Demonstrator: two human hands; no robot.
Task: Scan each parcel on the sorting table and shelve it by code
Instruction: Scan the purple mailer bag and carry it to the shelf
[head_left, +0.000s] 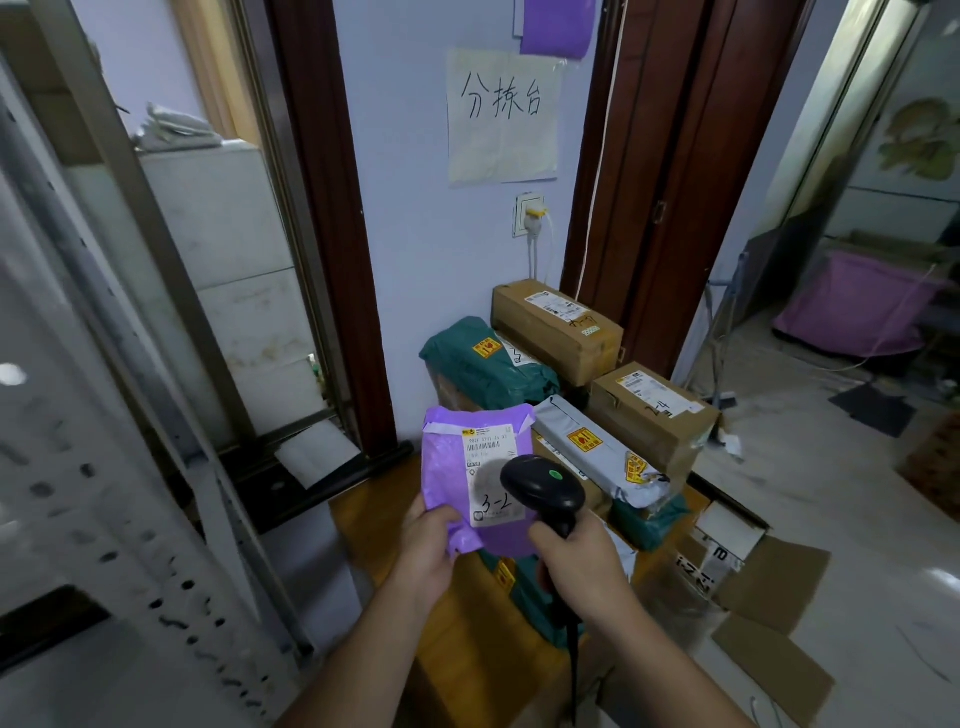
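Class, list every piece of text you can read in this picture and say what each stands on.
"分拣台": paper sign on the wall.
"3-2": handwritten on the purple parcel label.
"2-4", roughly: near cardboard box.
Printed label lines, barcodes and yellow stickers: too small to read.
Far cardboard box handwriting: blurred.

home parcel room | stacked parcels (556, 327) | handwritten wall sign (503, 115) | wooden doorframes (332, 218)

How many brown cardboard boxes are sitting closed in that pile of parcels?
2. One cardboard box sits at the back against the wall; the other cardboard box sits nearer, to its right. More may be hidden under the bagged parcels.
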